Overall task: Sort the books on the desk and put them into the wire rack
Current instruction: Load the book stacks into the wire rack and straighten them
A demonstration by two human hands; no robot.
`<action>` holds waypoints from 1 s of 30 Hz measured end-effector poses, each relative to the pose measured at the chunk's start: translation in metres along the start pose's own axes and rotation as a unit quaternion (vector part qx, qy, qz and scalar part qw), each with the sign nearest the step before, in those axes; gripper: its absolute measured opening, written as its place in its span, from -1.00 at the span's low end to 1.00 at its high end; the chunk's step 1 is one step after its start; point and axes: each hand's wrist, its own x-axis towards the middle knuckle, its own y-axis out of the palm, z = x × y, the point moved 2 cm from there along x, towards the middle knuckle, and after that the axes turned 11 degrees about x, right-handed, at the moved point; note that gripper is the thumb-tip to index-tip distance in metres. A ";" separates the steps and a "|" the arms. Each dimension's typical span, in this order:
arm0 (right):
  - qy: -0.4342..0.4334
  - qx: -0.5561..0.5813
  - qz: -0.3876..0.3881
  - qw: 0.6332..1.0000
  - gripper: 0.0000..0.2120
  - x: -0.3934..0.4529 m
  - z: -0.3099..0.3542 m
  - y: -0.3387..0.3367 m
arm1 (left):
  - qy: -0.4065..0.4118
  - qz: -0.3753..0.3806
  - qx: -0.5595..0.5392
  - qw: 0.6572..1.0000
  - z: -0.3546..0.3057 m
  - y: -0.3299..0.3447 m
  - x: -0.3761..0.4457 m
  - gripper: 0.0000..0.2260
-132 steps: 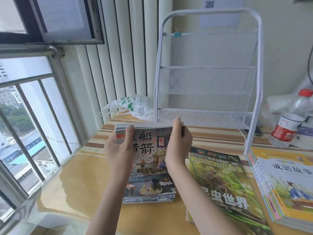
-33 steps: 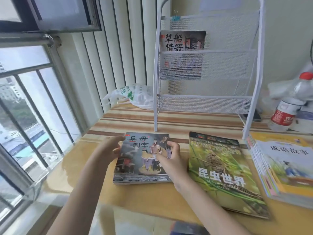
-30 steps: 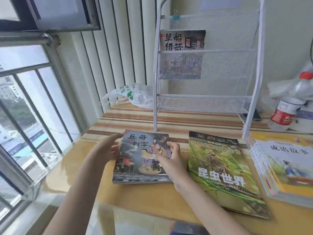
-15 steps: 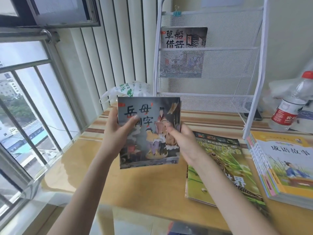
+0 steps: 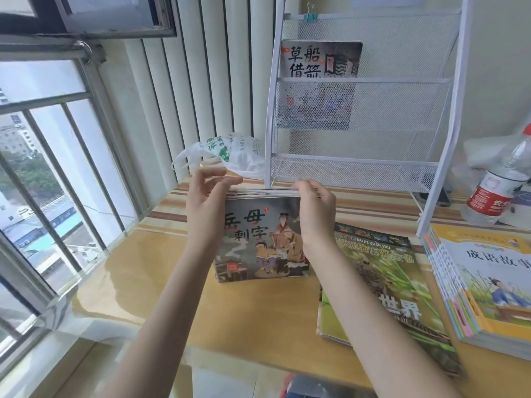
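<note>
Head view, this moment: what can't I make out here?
- Book in the rack: lower cover veiled by mesh.
- Green book: title partly hidden by the right arm.
- Stack in both hands: book count unreadable.
- Bottle: cut off by the right edge.

rack [image 5: 365, 80] white mesh | desk [image 5: 258, 317] yellow, brown-striped | bottle label [image 5: 491, 201] red | insect book [image 5: 382, 285] green

Both forearms reaching forward, left hand [image 5: 204, 199] and right hand [image 5: 316, 208] raised side by side, fingers curled in a grip (thumbs mostly hidden), wrists bare
</note>
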 end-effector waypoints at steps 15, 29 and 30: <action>-0.066 -0.038 -0.013 0.997 -0.64 0.015 -0.006 -0.002 | -0.047 -0.005 -0.008 0.999 0.038 0.016 -0.026 -0.86; -0.546 -0.450 -0.045 0.705 -0.58 0.117 0.177 -0.006 | 0.131 -0.008 -0.040 0.991 -0.123 0.129 0.078 -0.55; -0.550 -0.447 -0.035 0.704 -0.56 0.130 0.190 -0.006 | 0.136 -0.012 -0.050 0.989 -0.133 0.141 0.088 -0.54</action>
